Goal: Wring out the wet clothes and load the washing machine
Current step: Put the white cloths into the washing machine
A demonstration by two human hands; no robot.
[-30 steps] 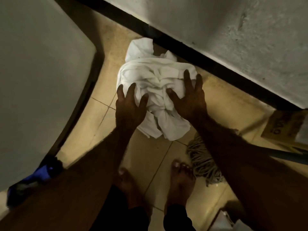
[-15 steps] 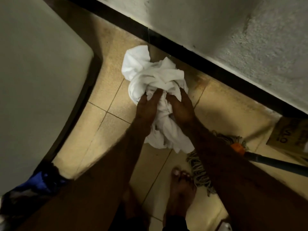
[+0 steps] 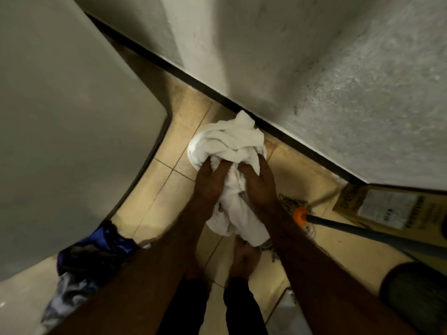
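Two hands, left hand [image 3: 210, 181] & right hand [image 3: 259, 186], clench the white garment [image 3: 227, 143] bunched btwn them; its loose tail under the wrists could brush the mop head [image 3: 290, 203] beside the right hand.

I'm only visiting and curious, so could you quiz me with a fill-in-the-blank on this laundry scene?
The left hand and right hand both grip a cloth coloured ____.
The mop collar is coloured ____.
The floor is laid with beige ____.
Missing words: white, orange, tiles.
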